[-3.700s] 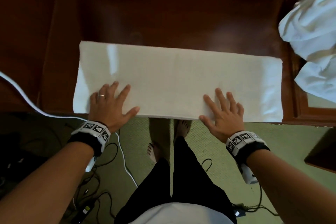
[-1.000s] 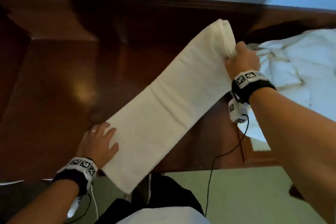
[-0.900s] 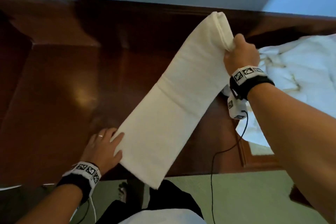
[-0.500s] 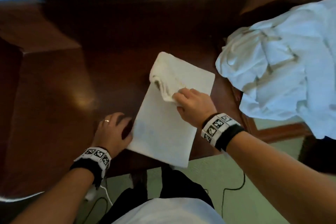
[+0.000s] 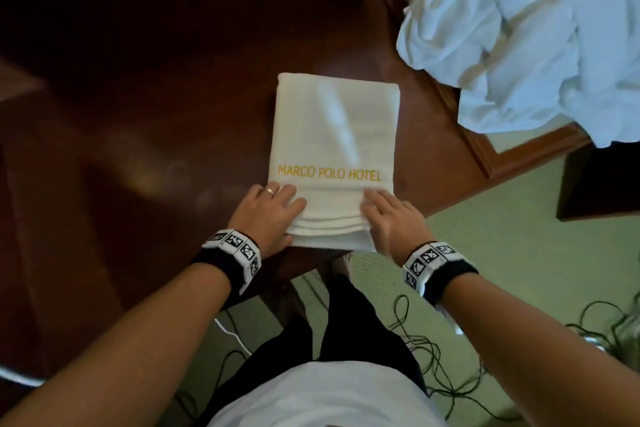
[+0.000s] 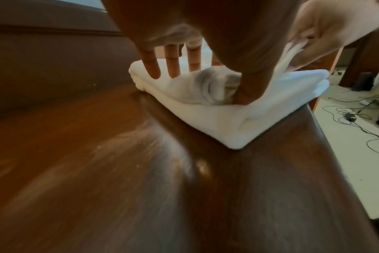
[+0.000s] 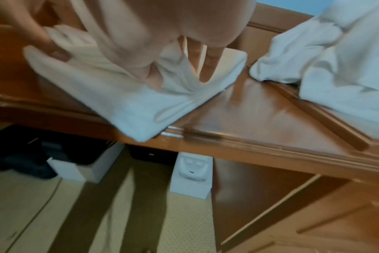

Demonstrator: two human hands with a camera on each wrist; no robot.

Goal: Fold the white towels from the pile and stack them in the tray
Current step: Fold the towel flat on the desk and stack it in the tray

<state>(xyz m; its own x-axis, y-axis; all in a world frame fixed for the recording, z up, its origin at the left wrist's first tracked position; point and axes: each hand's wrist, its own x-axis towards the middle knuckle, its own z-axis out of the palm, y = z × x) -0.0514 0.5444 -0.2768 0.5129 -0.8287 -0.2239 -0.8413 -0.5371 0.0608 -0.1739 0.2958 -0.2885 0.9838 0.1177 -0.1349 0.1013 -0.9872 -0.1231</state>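
Note:
A white towel (image 5: 334, 135) folded into a thick rectangle lies on the dark wooden table (image 5: 156, 97), gold hotel lettering facing up, its near end at the table's front edge. My left hand (image 5: 268, 215) rests on the near left corner, fingers (image 6: 154, 71) straight on top and thumb pushed against the layered edge of the towel (image 6: 216, 119). My right hand (image 5: 388, 222) presses the near right corner with straight fingers (image 7: 208, 68); the towel (image 7: 141, 111) wrinkles under it. The pile of loose white towels (image 5: 519, 28) fills the wooden tray (image 5: 464, 135) at the right.
The pile (image 7: 335, 59) spills over the tray rim (image 7: 320, 118) close to the folded towel's right side. Cables (image 5: 433, 357) lie on the green carpet below. White boxes (image 7: 191, 172) stand under the table. A dark piece of furniture (image 5: 599, 180) is at the right.
My right hand brought the towel's far end down over the near half, making a compact rectangle. Both hands now sit at the near edge, and the lettered side shows.

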